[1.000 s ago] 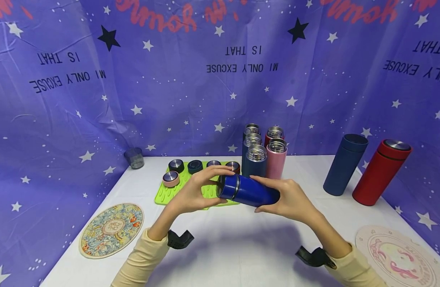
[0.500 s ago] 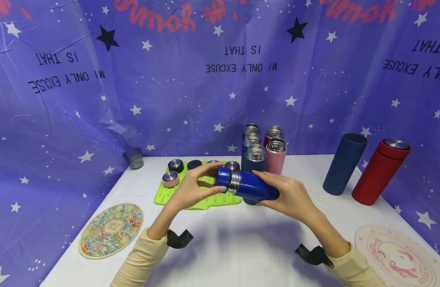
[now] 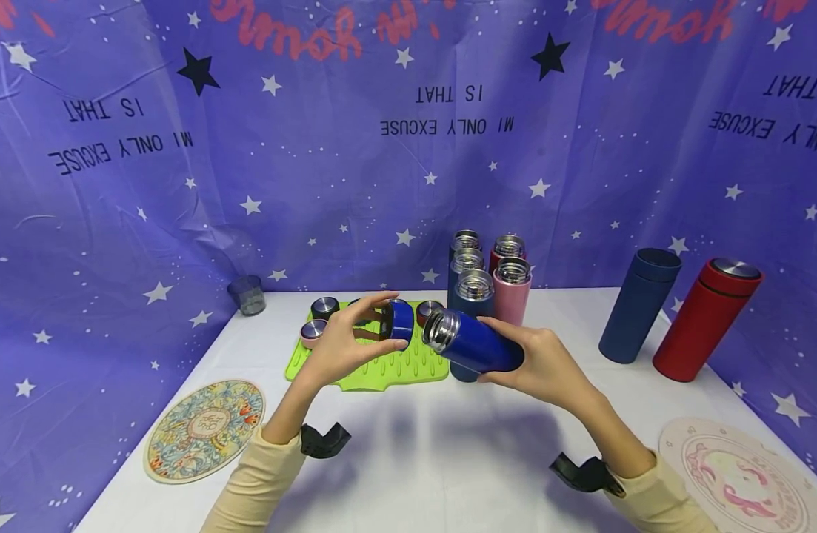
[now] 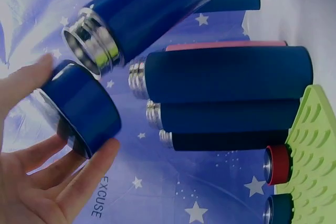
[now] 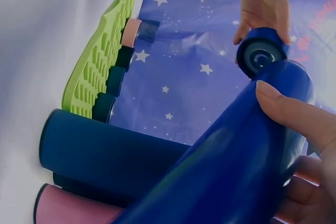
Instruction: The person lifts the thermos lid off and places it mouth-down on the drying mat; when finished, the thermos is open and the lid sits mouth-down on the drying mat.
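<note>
Between thumb and fingers my left hand (image 3: 344,337) pinches a blue bottle lid (image 3: 399,323), held in the air over the green mat. My right hand (image 3: 541,363) grips the matching blue thermos bottle (image 3: 478,345), tilted with its bare steel mouth toward the lid. A small gap separates lid and mouth in the head view. In the left wrist view the lid (image 4: 81,106) shows its blue side wall. The right wrist view shows the inside of the lid (image 5: 261,56) behind the bottle (image 5: 220,156).
Several lidless bottles (image 3: 512,292) stand behind my right hand. Several lids, one of them pink (image 3: 312,333), sit on the green mat (image 3: 375,377). Capped blue (image 3: 638,307) and red (image 3: 704,318) bottles stand at right. A glass (image 3: 248,295) and two round mats (image 3: 204,431) lie farther out.
The lid has come off the blue bottle and moved left with my left hand, baring the steel mouth. My right hand has kept its grip, nearly in place.
</note>
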The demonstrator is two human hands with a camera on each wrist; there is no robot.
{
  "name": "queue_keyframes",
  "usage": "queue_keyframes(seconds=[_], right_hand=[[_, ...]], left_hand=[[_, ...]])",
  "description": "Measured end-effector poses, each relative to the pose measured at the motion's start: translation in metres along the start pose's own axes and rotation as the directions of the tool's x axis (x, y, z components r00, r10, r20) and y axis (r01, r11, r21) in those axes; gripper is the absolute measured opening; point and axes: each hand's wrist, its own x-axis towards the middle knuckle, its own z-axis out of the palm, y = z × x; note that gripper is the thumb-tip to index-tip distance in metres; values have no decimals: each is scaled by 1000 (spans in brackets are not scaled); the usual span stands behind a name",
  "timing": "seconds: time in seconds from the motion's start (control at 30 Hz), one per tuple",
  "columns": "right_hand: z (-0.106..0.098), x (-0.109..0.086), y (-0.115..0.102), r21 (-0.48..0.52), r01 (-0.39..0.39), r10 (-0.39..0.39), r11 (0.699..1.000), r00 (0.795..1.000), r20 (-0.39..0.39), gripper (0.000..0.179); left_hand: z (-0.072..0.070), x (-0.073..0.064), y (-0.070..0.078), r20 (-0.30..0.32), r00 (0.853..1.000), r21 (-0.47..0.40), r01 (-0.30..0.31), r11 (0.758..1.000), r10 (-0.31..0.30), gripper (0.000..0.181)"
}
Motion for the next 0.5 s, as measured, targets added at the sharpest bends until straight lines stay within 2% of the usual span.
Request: queue_keyframes(seconds=[0.27,0.5], right_hand=[[-2,0,7,60,-78,79,995,997,-19,81],[0,-4,19,180,-200,200,963,980,21,82]], left_hand=[[-12,-2,-13,-8,999,70,41,997,-41,65],[-24,-1,-33,-12,997,199,80,977,-80,67]])
